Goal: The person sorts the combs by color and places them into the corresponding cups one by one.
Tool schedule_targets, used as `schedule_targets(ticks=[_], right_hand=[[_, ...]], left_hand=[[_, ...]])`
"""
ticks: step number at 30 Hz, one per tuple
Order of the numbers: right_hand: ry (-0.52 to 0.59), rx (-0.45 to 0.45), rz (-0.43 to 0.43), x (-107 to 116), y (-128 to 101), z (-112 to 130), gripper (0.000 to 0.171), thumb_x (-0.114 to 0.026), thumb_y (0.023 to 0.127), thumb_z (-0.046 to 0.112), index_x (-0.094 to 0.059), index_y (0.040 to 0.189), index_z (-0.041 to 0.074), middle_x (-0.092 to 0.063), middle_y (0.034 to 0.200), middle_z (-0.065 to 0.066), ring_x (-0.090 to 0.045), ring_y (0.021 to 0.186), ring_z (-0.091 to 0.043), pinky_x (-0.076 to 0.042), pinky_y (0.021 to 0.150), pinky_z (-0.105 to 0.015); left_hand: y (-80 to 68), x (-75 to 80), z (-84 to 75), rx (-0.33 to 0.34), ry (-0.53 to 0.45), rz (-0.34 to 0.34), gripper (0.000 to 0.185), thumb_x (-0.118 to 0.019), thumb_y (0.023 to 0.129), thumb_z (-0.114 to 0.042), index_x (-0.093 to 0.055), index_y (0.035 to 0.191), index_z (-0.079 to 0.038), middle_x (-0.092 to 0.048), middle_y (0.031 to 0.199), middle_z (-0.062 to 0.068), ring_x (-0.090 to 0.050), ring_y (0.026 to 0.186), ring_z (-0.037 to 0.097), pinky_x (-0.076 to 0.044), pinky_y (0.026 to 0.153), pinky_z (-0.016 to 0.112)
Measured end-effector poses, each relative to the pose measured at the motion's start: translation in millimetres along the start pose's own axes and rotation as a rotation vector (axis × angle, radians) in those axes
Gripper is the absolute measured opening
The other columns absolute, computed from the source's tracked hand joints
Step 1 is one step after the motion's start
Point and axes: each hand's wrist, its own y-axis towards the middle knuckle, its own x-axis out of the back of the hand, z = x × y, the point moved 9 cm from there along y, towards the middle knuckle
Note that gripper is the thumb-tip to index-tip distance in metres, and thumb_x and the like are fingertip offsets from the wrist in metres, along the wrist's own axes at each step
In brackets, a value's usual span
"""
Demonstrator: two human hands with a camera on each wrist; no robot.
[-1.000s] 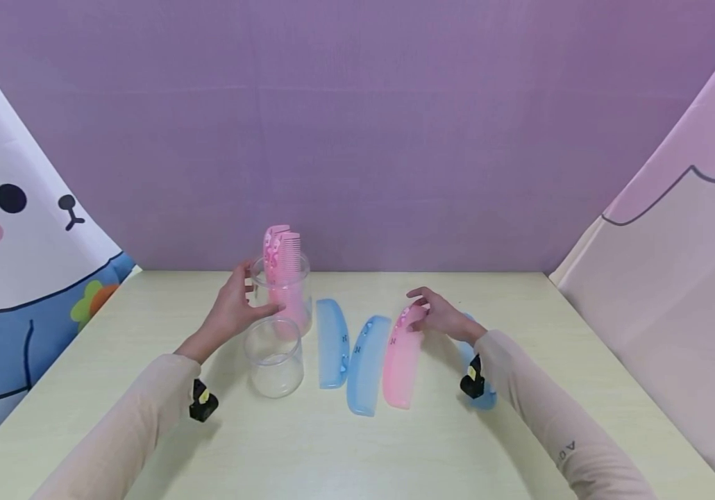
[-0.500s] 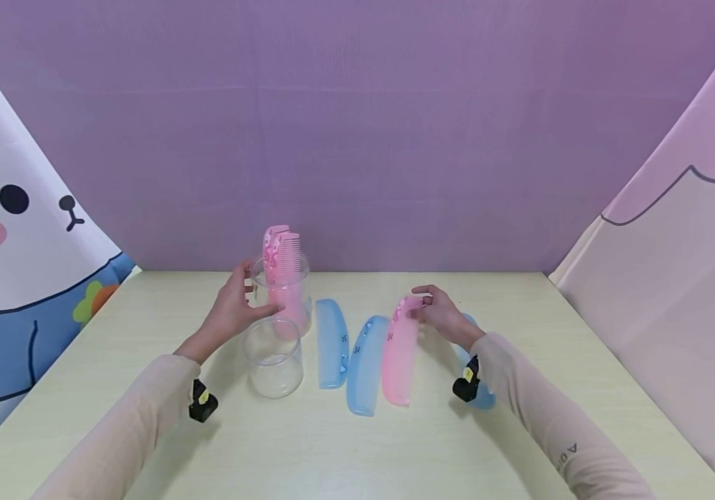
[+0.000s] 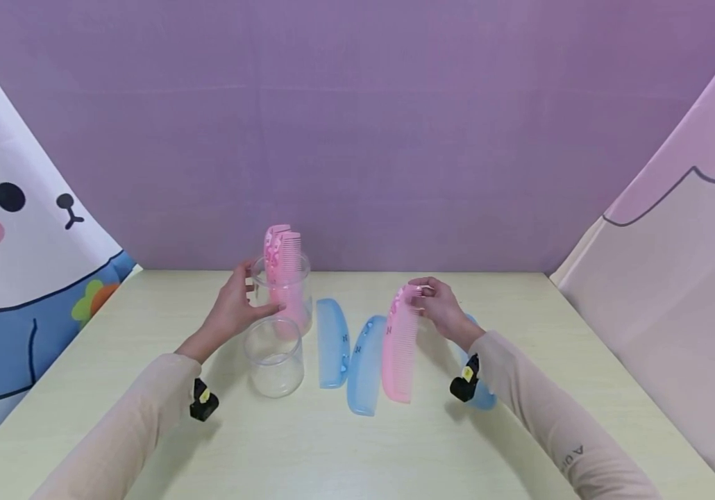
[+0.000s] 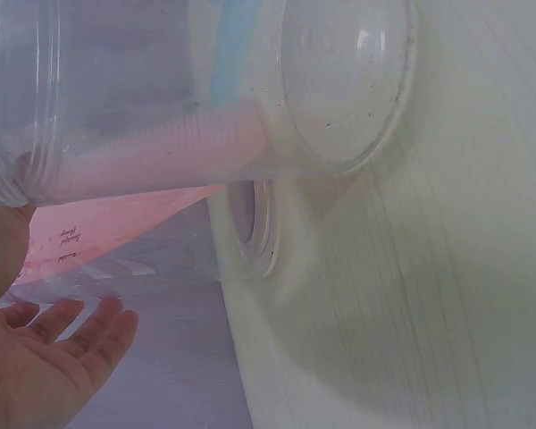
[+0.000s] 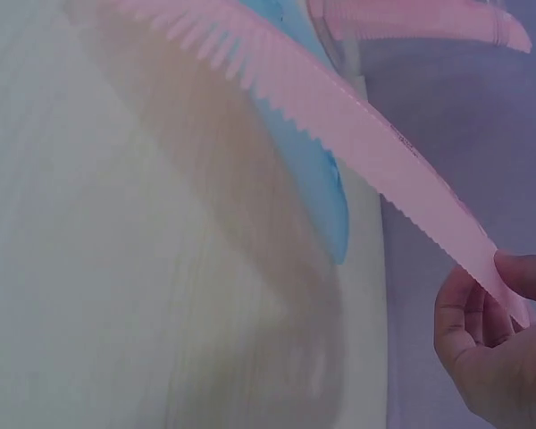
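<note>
My left hand [image 3: 232, 304] holds the back clear plastic jar [image 3: 306, 305] from its left side, thumb at the front and fingers round the far side. Pink combs [image 3: 284, 260] stand upright in that jar, their tops above the rim. At the right, my right hand [image 3: 443, 311] pinches a pink comb [image 3: 398, 357] by its upper end. In the right wrist view this comb [image 5: 366, 147] slants with its teeth toward the table, its shadow apart from it below. Two blue combs [image 3: 332, 347] lie side by side between the jars and the pink comb.
A second clear jar [image 3: 275, 380] stands in front of the back one, with no comb in it. Another blue comb [image 3: 484, 398] lies under the right forearm, partly hidden. A purple cloth [image 3: 395, 139] hangs behind the table [image 3: 332, 458].
My right hand has lifted the upper end of the pink comb and turned it, so that its teeth now show. The left hand and both jars have stayed in place.
</note>
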Motion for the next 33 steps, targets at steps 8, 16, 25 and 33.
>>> schedule_targets(ticks=[8,16,25,33], right_hand=[[0.034,0.011,0.014,-4.6,-2.2,16.3,0.038,-0.050,0.087,-0.006,-0.044,0.124,0.001,-0.055,0.109,-0.009,-0.056,0.090,-0.014,-0.054,0.074,-0.024],[0.034,0.035,0.014,-4.1,-0.5,33.8,0.040,-0.051,0.087,-0.006,-0.041,0.125,0.001,-0.053,0.111,-0.008,-0.055,0.093,-0.015,-0.053,0.079,-0.026],[0.043,0.106,0.005,-1.4,2.8,63.2,0.035,-0.051,0.088,-0.005,-0.044,0.122,0.003,-0.056,0.103,-0.002,-0.056,0.091,-0.012,-0.053,0.076,-0.023],[0.084,0.194,-0.040,2.8,9.7,93.1,0.035,-0.052,0.085,-0.008,-0.047,0.118,0.003,-0.057,0.097,0.001,-0.056,0.086,-0.011,-0.052,0.069,-0.021]], left_hand=[[0.3,0.3,0.8,0.001,0.002,-0.006,0.097,-0.079,0.071,-0.025,-0.016,0.142,-0.004,-0.034,0.139,0.022,-0.045,0.116,0.038,-0.046,0.094,0.049],[0.1,-1.0,-0.3,0.000,0.003,-0.004,0.097,-0.079,0.071,-0.024,-0.015,0.142,-0.004,-0.033,0.139,0.022,-0.045,0.116,0.038,-0.046,0.093,0.048],[0.6,-1.5,1.5,0.000,0.001,-0.001,0.098,-0.078,0.071,-0.027,-0.014,0.142,-0.004,-0.033,0.140,0.021,-0.045,0.117,0.038,-0.046,0.094,0.048],[0.3,-1.7,1.1,0.011,0.009,0.008,0.098,-0.078,0.071,-0.026,-0.014,0.142,-0.004,-0.033,0.139,0.023,-0.046,0.116,0.039,-0.048,0.091,0.048]])
